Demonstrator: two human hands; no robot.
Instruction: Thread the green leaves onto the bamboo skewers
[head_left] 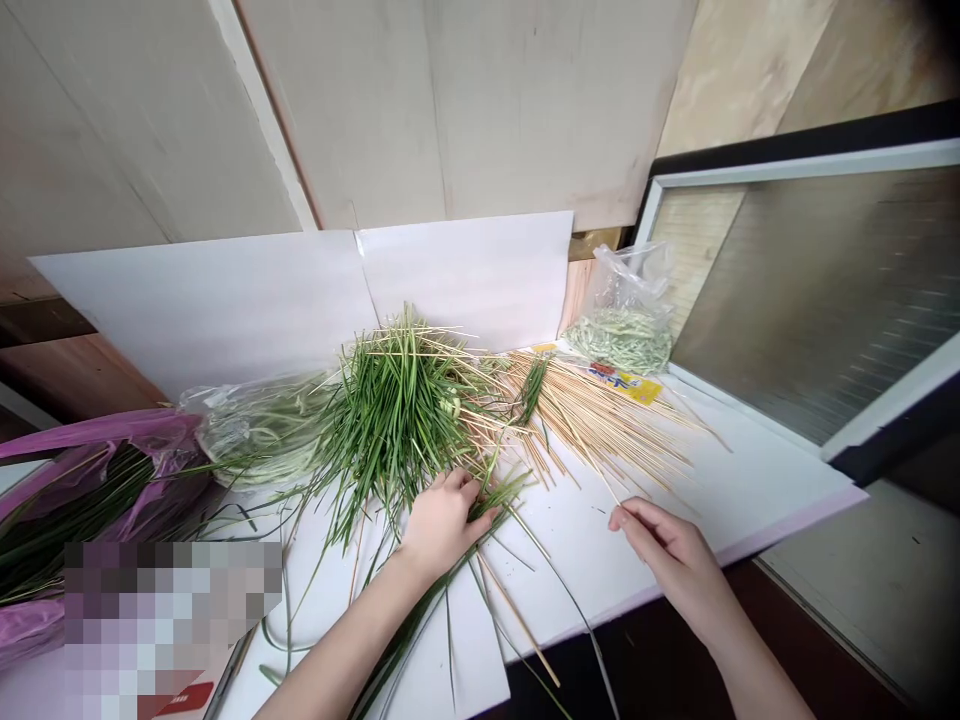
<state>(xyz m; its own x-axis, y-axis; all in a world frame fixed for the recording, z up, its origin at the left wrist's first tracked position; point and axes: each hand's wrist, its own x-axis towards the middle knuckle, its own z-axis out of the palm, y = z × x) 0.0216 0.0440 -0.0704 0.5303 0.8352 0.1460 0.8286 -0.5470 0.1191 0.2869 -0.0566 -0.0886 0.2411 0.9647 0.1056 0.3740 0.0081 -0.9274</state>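
Note:
On the white table lies a big heap of green chives [401,400], with thin sticks across its top. My left hand [446,520] rests at the heap's lower edge, its fingers curled onto green stalks; what they grip is partly hidden. Off to the right, my right hand [660,540] pinches the near end of a thin wooden stick between thumb and fingertips. That stick points back toward a spread of wooden skewers [600,410]. A small green bundle [533,390] lies on the skewers' left part. Long stalks trail under my left forearm.
A clear bag of pale green strips [622,335] stands at the back right, beside a framed glass panel [825,290]. Another clear bag [259,430] and a purple bag of long stalks [169,460] lie left. White boards [465,275] line the wall.

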